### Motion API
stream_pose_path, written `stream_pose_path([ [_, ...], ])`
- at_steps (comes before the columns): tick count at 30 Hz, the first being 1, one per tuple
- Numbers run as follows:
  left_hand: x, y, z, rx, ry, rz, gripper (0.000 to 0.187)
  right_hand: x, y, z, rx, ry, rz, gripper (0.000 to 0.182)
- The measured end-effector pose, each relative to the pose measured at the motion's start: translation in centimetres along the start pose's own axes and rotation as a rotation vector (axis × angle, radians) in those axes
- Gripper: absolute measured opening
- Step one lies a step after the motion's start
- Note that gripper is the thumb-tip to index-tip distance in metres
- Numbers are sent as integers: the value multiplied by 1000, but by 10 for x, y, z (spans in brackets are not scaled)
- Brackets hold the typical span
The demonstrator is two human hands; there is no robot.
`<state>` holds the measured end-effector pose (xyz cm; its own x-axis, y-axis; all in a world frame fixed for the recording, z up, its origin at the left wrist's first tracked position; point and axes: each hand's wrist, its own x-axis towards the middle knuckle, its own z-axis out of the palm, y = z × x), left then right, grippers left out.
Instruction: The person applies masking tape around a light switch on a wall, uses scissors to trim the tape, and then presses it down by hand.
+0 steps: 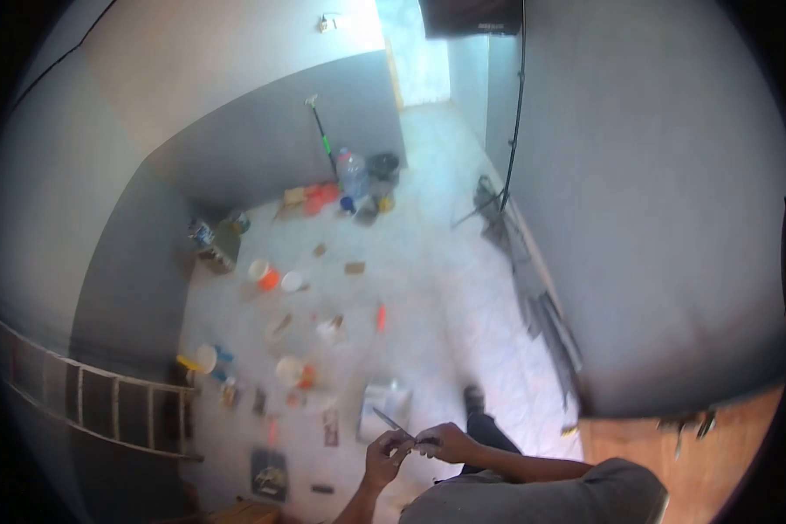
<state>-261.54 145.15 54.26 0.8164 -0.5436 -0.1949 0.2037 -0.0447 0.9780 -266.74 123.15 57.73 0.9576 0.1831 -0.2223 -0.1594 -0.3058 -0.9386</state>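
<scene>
Near the bottom middle, my left hand (384, 458) and my right hand (444, 443) are held close together above the floor, fingers pinched. Between them is a thin dark stick-like tool (391, 421), its free end pointing up and to the left. The fingers of both hands close around its lower end; which part each one grips is too small to tell. Behind the hands, a pale tray (371, 409) lies on the floor.
A ladder (116, 406) leans at the left. Tubs, including an orange and white one (290, 371), and small items lie across the floor. A large bottle (352, 172) and pole (325, 140) stand by the far wall. Grey strips (550, 336) lie along the right wall.
</scene>
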Motion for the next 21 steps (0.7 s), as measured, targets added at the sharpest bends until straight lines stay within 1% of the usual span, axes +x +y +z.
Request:
stream_pose_path([
  [1, 39, 2, 14, 11, -101, -45, 11, 10, 10, -39, 46, 4, 3, 24],
  [2, 66, 13, 31, -11, -95, -48, 11, 17, 16, -69, 101, 3, 12, 25],
  [4, 132, 46, 66, 55, -166, 27, 9, 40, 6, -149, -14, -28, -10, 27],
  [5, 154, 61, 74, 153, -195, 0, 11, 50, -10, -185, -23, -73, -22, 27],
  [6, 175, 78, 86, 203, -165, 19, 11, 59, -27, -219, -29, -125, -29, 27],
  [7, 193, 93, 92, 157, -177, 6, 10, 74, -46, -250, -86, -218, 24, 28],
  [8, 213, 106, 100, 111, -184, -9, 10, 89, -51, -279, -122, -282, -4, 26],
  [9, 229, 122, 103, 122, -163, -25, 10, 106, -50, -296, -130, -278, -92, 27],
  [10, 247, 130, 102, 156, -172, -48, 11, 122, -48, -313, -133, -275, -182, 27],
  [12, 287, 160, 95, 204, -121, 73, 19, 160, -55, -346, -137, -312, -142, 28],
  [14, 333, 167, 70, 361, -115, 134, 20, 200, -67, -375, -141, -336, -103, 28],
  [15, 359, 174, 59, 353, -164, 46, 22, 217, -75, -396, -151, -306, -70, 28],
  [16, 387, 182, 53, 343, -158, 59, 22, 238, -84, -413, -159, -266, -40, 29],
  [17, 413, 188, 45, 321, -179, 52, 22, 261, -92, -425, -187, -316, 76, 28],
  [18, 441, 193, 36, 298, -207, 38, 23, 284, -92, -438, -191, -309, 88, 28],
  [19, 474, 197, 30, 310, -222, 91, 23, 305, -89, -451, -116, -259, 37, 30],
  [20, 510, 203, 24, 303, -241, 78, 23, 325, -86, -459, -32, -206, -9, 31],
  [21, 550, 212, 19, 252, -272, 103, 21, 351, -72, -475, 159, -212, 39, 35],
])
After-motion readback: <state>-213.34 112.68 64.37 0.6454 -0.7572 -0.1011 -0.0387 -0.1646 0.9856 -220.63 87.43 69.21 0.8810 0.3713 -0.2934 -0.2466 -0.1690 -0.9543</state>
